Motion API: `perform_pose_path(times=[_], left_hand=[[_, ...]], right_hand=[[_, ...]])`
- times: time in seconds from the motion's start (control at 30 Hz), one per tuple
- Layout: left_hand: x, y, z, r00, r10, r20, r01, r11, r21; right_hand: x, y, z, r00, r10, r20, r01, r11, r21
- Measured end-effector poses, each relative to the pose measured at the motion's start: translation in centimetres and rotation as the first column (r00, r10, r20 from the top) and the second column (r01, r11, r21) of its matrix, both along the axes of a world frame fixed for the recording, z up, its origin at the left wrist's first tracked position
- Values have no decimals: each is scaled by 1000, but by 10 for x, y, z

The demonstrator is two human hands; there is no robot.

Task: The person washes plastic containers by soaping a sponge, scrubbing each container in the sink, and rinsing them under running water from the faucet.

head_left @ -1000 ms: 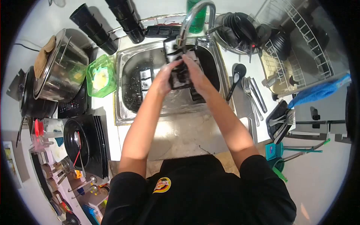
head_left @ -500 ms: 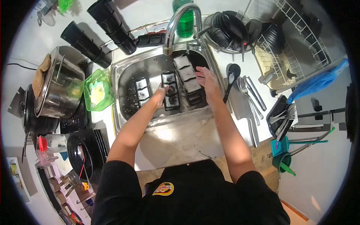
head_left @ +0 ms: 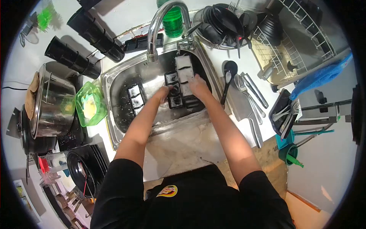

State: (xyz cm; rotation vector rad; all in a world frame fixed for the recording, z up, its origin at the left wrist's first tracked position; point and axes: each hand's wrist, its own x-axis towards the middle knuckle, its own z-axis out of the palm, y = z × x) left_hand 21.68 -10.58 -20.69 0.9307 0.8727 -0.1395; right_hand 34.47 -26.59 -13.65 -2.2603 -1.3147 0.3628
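Inside the metal sink [head_left: 114,82] lie black sectioned trays with soap foam on them. My left hand [head_left: 162,93] is at the left edge of the middle tray [head_left: 174,101]; its fingers are curled and partly hidden, so its grip is unclear. My right hand [head_left: 199,87] touches the right side of the foam-covered right tray [head_left: 184,68], with its fingers partly hidden. A third tray [head_left: 136,98] lies on the left of the basin. Above the basin arches the faucet [head_left: 152,42].
Left of the sink stand a green container [head_left: 90,105] and a steel pot [head_left: 57,99]. Stacked black cups [head_left: 72,57] lean at the back left. To the right are a black ladle [head_left: 230,70], cutlery [head_left: 251,97], a dish rack [head_left: 282,61] and a bowl of dishes [head_left: 221,28].
The black tray held up under the faucet a second ago now rests in the sink. My right hand has since moved in against the right tray. The camera view has shifted.
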Motion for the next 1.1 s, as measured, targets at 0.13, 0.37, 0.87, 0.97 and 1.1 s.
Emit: perform_pose_path(times=[0.13, 0.37, 0.87, 0.97, 1.1], left_hand=[[6, -7, 29, 981, -63, -184, 88, 988, 130], [5, -19, 60, 978, 105, -182, -29, 926, 377], [53, -83, 110, 876, 408, 258, -455, 876, 157], [44, -91, 129, 858, 417, 301, -467, 877, 115], [36, -71, 86, 827, 453, 332, -401, 890, -217]], right_hand=[[-12, -4, 30, 975, 0, 223, -7, 1000, 27], [-9, -1, 15, 967, -85, 238, 63, 993, 99], [-9, 8, 38, 927, -315, -204, 364, 887, 283], [-23, 2, 72, 939, -246, -241, 317, 891, 326], [-30, 9, 75, 962, -210, -172, 248, 937, 246]])
